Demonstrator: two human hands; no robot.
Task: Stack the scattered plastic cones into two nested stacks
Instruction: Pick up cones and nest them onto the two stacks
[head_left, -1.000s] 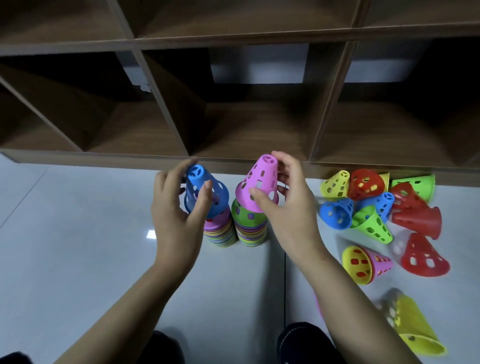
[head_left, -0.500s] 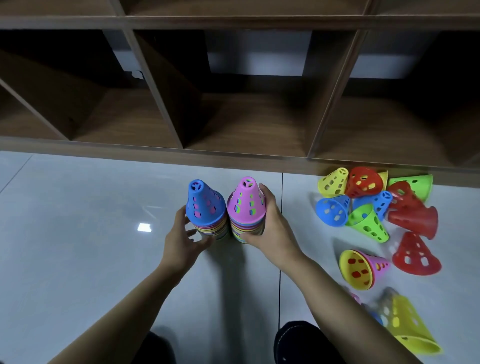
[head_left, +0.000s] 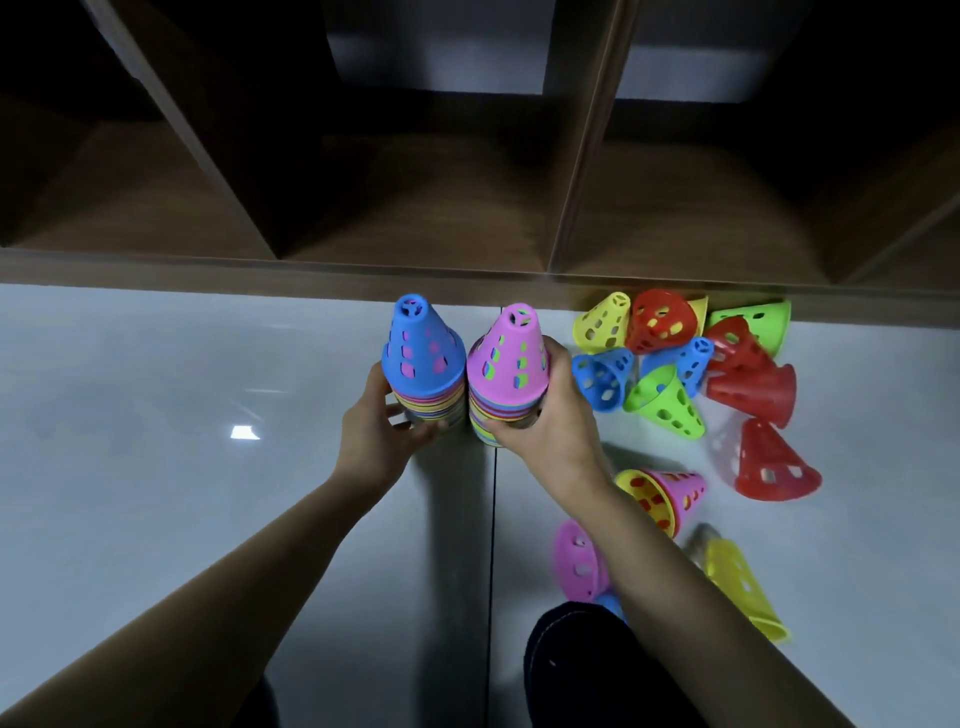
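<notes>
Two nested stacks of perforated plastic cones stand side by side on the pale floor. The left stack (head_left: 423, 358) is topped by a blue cone, the right stack (head_left: 508, 366) by a pink one. My left hand (head_left: 382, 431) grips the base of the left stack from the left. My right hand (head_left: 550, 421) wraps round the base of the right stack from the right. Loose cones lie on their sides to the right: yellow (head_left: 602, 322), red (head_left: 657, 322), green (head_left: 667, 405), blue (head_left: 602, 376) and several more.
A dark wooden shelf unit (head_left: 467, 275) with open compartments runs along the floor just behind the stacks. A pink-and-yellow nested pair (head_left: 665, 496), a pink cone (head_left: 576, 558) and a yellow cone (head_left: 743, 587) lie near my right forearm. My knee (head_left: 582, 670) shows below.
Both hands pressed the blue and pink cones down onto their stacks, then slid to the stack bases. The view has tilted down and closer.
</notes>
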